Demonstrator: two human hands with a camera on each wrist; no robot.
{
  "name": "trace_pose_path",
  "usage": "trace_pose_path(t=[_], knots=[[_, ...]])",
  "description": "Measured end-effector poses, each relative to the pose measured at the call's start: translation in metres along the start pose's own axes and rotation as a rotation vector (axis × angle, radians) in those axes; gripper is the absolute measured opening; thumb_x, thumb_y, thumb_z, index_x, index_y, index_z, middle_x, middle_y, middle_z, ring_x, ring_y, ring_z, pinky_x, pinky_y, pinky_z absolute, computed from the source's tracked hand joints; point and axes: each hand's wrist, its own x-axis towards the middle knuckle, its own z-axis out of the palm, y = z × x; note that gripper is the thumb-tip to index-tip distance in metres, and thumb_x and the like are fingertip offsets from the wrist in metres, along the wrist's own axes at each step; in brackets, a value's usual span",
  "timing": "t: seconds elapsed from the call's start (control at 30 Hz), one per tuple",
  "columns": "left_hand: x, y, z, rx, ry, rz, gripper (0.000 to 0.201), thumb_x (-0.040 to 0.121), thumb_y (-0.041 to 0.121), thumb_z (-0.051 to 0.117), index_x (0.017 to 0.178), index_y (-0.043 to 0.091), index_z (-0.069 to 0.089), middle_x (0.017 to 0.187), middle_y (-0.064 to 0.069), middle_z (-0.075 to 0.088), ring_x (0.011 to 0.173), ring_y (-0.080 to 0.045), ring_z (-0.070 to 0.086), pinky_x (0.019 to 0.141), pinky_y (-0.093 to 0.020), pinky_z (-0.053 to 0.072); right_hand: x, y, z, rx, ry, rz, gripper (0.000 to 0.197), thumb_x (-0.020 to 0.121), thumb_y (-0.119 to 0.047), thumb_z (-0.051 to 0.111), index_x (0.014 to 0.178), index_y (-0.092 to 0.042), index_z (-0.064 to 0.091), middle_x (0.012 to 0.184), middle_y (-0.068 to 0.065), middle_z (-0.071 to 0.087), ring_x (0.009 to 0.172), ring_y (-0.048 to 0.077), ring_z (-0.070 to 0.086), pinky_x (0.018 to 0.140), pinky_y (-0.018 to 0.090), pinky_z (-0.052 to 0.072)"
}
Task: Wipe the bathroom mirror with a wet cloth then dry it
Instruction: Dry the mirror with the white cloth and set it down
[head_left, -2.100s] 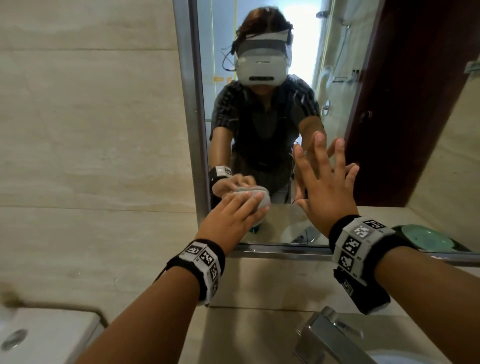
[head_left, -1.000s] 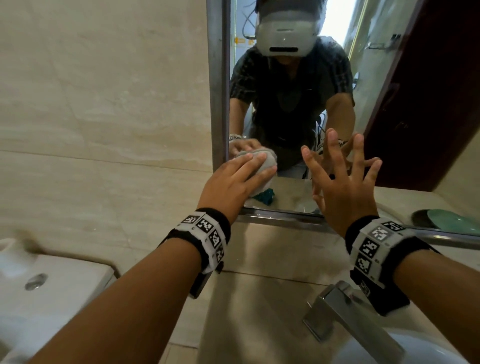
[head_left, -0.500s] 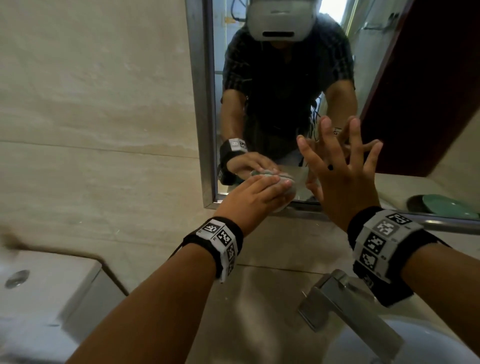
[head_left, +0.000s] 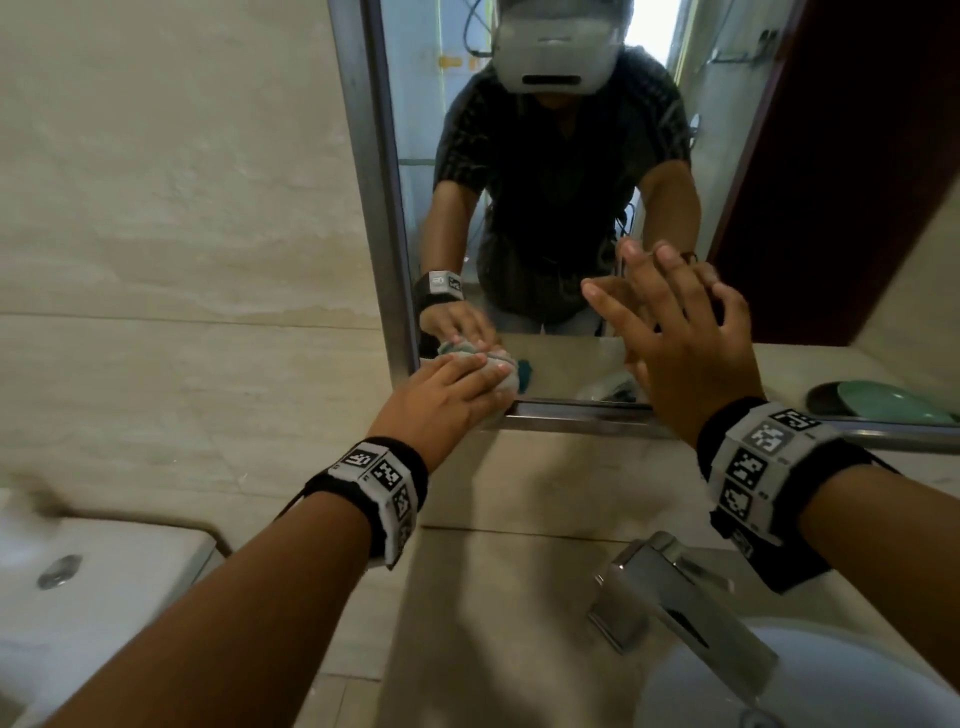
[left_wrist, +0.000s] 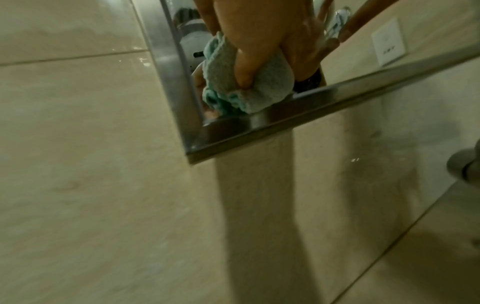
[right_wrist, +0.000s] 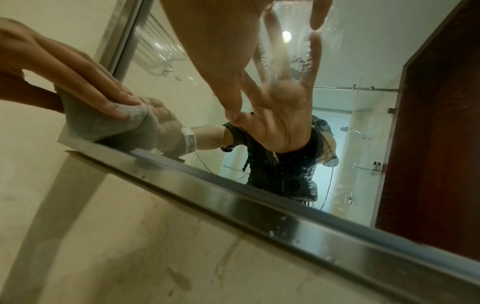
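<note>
The wall mirror has a steel frame. My left hand holds a bunched pale grey-green cloth and presses it on the glass at the mirror's bottom left corner, right above the lower frame rail. In the left wrist view a digit digs into the cloth. My right hand is open with fingers spread, its fingertips on the glass a hand's width right of the cloth. Water droplets speckle the glass around the right hand's reflection.
A chrome faucet and white basin sit below right. A white toilet tank is at lower left. A green dish lies on the counter at right. Beige tiled wall surrounds the mirror; a wall socket shows in the reflection.
My left hand has slid the cloth down the mirror's left side to the bottom corner. The right hand has stayed spread on the glass.
</note>
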Motion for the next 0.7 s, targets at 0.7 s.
trace_pose_path(t=[0.7], knots=[[0.136,0.055,-0.05,-0.16,0.302,0.009,0.058,0.075,0.01,0.075,0.13,0.014,0.056,0.134,-0.013,0.054,0.123,-0.035,0.05,0.101,-0.052,0.042,0.006,0.075,-0.012,0.064,-0.057,0.19,0.11,0.067,-0.042,0.078,0.151,-0.029,0.008,0.157,0.014,0.002,0.144,0.036,0.003,0.105,0.067,0.021]])
